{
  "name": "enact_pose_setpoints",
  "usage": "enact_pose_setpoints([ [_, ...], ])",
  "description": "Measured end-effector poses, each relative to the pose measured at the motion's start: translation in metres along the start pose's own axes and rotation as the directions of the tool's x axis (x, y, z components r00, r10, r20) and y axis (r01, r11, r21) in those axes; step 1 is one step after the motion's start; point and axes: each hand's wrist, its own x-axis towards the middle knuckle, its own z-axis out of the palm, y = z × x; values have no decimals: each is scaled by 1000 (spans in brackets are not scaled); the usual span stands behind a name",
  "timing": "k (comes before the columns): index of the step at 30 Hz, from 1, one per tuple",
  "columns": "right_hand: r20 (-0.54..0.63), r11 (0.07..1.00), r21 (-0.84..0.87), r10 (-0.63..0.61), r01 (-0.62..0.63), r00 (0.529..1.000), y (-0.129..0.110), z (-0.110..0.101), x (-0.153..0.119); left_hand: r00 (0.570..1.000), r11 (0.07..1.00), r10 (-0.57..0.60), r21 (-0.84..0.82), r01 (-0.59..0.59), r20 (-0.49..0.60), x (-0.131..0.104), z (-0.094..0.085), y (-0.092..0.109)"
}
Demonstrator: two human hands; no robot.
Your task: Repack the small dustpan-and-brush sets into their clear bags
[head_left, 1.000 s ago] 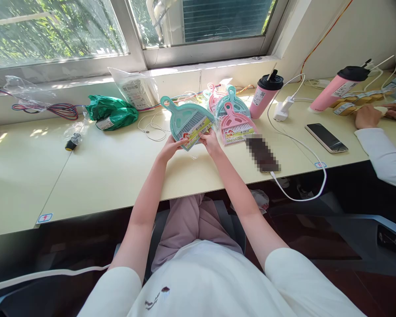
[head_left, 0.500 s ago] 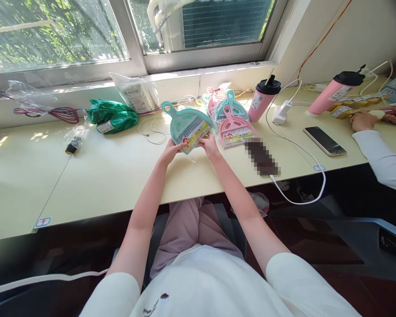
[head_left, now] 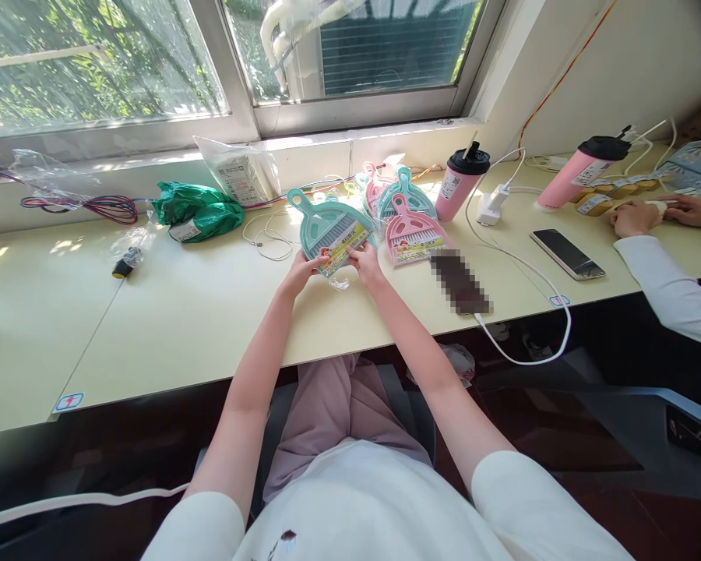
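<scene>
Both my hands hold a teal mini dustpan and brush set [head_left: 330, 226] with a printed label, its looped handle pointing up and left. My left hand [head_left: 301, 273] grips the lower left edge, thumb over the label. At the lower right edge, my right hand [head_left: 366, 262] closes on the set with its fingers on the front. A bit of clear plastic wrap [head_left: 339, 284] hangs below the set. Just right of it, a pink dustpan set [head_left: 413, 236] lies on the table, overlapping another teal dustpan set [head_left: 406, 195] and more pink behind.
Right of the sets are a pixelated dark phone-like shape [head_left: 460, 282] on a white cable, pink cups [head_left: 456, 191], a charger [head_left: 491, 206] and a phone [head_left: 568, 253]. Another person's hands [head_left: 636, 218] are at far right. A green plastic bag [head_left: 197, 212] lies left on the table [head_left: 169, 327].
The view has shifted slightly. Both hands keep hold of the teal set at nearly the same spot, and more of the clear wrap shows below it.
</scene>
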Motion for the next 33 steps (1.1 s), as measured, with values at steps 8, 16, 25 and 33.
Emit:
enact_pose_setpoints([
  [8,-13,1000,-23,22,-22,1000,-1,-1,3,1000,999,-19,39,19,-6,1,0,-2],
  [16,-14,999,-23,34,-34,999,0,-3,7,1000,997,-25,70,25,-1,3,-1,-4],
  [25,7,995,-97,-4,4,1000,8,-8,18,999,998,-39,55,41,-27,5,0,-4],
  [33,12,979,-176,-103,104,995,15,-7,16,999,998,-51,40,52,-14,3,2,-3],
])
